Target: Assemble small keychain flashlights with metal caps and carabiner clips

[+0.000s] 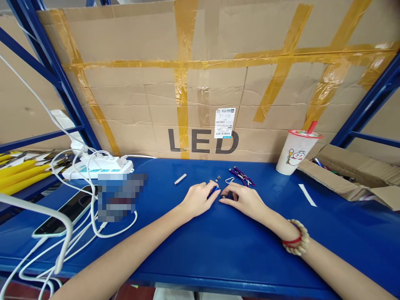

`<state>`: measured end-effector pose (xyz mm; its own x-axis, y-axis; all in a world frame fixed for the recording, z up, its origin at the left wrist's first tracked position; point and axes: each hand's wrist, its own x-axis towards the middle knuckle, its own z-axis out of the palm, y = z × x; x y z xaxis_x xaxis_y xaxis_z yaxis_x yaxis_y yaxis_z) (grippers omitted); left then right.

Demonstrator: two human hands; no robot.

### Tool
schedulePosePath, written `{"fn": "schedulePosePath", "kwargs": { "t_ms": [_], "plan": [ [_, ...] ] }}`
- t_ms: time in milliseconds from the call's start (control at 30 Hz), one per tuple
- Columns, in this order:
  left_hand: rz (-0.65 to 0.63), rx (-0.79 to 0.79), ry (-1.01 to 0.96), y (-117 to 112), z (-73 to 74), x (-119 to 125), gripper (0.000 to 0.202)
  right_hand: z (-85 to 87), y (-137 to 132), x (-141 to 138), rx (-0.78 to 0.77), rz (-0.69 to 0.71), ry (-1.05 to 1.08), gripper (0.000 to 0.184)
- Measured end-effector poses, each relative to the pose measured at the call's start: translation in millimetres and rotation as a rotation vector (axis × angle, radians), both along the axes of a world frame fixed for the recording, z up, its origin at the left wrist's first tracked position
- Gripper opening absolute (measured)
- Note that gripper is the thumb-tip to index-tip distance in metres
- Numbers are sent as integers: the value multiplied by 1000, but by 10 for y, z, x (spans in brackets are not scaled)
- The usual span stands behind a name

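Note:
My left hand (197,201) is closed around a small shiny blue cylinder (213,191), its far end pointing up and right. Facing it across a narrow gap, my right hand (248,201) pinches a small dark piece (223,196) between thumb and fingertips; its kind is too small to make out. Just beyond the fingers lie a little metal part (218,177) and a silver carabiner clip (230,180). A purple folding multi-tool (242,176) rests behind my right hand. To the left of my left hand is a slim silver cylinder (180,179).
A drink cup (292,154) with a red straw stands back right, beside an open cardboard box (337,177) and a white strip (307,195). At left, white cables loop around a power strip (103,167) and a phone (64,216). A large carton (150,104) backs the blue table (200,250).

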<state>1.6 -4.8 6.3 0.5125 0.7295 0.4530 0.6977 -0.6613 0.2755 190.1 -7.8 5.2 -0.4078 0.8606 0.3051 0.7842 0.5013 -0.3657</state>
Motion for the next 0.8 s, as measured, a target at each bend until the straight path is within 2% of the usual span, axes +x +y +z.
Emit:
{"fn": "schedulePosePath", "kwargs": {
  "t_ms": [167, 300, 500, 633, 800],
  "plan": [
    [-80, -3, 23, 13, 5, -9, 20, 0, 6, 18, 119, 0, 195, 20],
    [-126, 39, 50, 18, 2, -9, 21, 18, 25, 35, 254, 108, 426, 20],
    [-175, 64, 70, 31, 1, -9, 22, 5, 21, 9, 328, 240, 477, 16],
    [-170, 66, 94, 32, 5, -10, 22, 2, 2, -14, 324, 209, 497, 18],
    [-190, 70, 123, 35, 3, -13, 25, 25, -16, 0, 235, 205, 544, 16]
  ]
}}
